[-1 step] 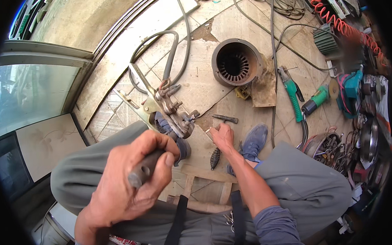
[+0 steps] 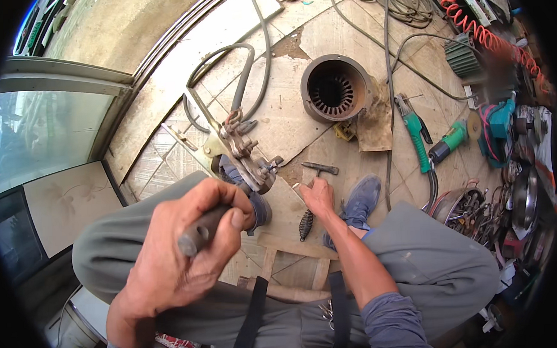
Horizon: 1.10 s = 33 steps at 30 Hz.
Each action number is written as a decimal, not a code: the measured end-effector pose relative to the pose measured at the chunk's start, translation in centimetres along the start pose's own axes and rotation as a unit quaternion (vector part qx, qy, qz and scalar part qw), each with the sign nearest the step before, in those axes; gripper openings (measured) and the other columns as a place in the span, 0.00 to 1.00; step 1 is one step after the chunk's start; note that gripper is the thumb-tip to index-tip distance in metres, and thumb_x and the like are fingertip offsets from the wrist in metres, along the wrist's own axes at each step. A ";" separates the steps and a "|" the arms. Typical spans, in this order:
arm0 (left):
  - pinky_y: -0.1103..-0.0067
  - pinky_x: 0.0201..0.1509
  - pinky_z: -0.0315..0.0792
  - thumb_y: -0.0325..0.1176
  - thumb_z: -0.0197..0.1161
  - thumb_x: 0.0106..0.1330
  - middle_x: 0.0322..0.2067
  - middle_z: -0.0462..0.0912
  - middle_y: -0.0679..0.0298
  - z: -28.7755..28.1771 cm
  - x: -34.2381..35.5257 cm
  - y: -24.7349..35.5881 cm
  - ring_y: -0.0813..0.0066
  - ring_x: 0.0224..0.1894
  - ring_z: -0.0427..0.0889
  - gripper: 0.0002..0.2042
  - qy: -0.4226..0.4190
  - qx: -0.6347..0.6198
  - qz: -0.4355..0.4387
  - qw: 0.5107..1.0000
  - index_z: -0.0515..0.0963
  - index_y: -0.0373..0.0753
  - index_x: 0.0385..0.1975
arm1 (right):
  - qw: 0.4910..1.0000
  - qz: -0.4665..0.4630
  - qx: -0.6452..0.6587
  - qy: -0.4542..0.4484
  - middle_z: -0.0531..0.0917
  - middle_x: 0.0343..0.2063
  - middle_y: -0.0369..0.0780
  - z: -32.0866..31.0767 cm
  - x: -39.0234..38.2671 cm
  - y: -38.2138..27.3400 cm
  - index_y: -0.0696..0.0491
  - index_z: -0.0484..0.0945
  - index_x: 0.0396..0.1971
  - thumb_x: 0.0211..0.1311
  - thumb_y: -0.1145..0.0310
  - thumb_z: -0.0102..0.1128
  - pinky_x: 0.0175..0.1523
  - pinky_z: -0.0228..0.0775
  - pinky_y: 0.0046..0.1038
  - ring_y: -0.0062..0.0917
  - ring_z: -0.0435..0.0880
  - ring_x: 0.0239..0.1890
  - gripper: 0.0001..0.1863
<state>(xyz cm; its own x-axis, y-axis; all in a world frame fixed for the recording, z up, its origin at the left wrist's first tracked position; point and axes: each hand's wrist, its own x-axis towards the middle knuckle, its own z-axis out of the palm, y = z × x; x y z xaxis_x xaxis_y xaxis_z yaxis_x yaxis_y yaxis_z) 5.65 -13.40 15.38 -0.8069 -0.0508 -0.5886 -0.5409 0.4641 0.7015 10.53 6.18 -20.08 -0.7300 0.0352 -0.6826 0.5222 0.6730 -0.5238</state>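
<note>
My left hand [image 2: 176,259] is closed around a thick dark metal bar [image 2: 197,235] with a hole near its end. Beyond that fist stands a metal linkage [image 2: 253,159] with bolts and a yellowish bracket, close over my left shoe; my fist hides whether the bar joins it. Low by the floor, my right hand [image 2: 317,197] closes over the shank of a chipping hammer [image 2: 323,167], its head showing above the fingers and its coiled-spring grip [image 2: 305,225] below them. A small pale stick [image 2: 296,186] shows beside those fingers.
A round rusty motor housing [image 2: 362,86] stands ahead. To the right lie a green welding electrode holder [image 2: 417,140], a green angle grinder [image 2: 449,143] and a bowl of metal parts [image 2: 463,209]. Cables [image 2: 386,51] cross the floor. A glass door [image 2: 47,134] is at left.
My left hand and the bar's end have shifted very slightly left. The linkage has tilted a little; my right hand is nearly still.
</note>
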 end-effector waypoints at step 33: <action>0.81 0.23 0.72 0.48 0.53 0.76 0.13 0.62 0.72 -7.5 6.5 -6.3 0.86 0.13 0.57 0.21 0.244 -0.187 -0.052 0.950 0.76 0.31 0.44 | 0.973 -0.018 -0.199 -0.116 0.85 0.35 0.61 -0.2 -1.9 3.4 0.64 0.85 0.36 0.56 0.60 0.65 0.49 0.79 0.47 0.56 0.86 0.42 0.19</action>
<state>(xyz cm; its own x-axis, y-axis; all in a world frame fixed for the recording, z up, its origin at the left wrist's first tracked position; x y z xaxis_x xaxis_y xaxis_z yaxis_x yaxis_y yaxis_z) 2.01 -23.28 10.17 -0.7091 -0.5256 -0.4700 -0.5963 0.0912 0.7976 13.60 8.49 -20.44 -0.6016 -0.1308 -0.7880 0.2513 0.9054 -0.3421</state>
